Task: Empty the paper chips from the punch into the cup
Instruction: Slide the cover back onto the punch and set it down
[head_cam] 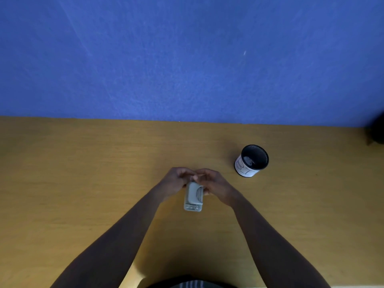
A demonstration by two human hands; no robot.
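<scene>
My left hand [176, 181] and right hand [212, 183] curled their fingers together around the far end of the grey punch [193, 196], gripping it above the wooden table [83, 183]. Off beyond my right fingers, well apart, the cup [251, 161] stood upright.

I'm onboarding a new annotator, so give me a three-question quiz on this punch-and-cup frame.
1. True or false: the punch is over the cup.
2. Which hands touch the punch? A) left only B) right only C) both
3. Fill in: the cup stands on the ___.

Key: 1 false, it is apart from the cup; 2 C, left hand and right hand; 3 table.
</scene>
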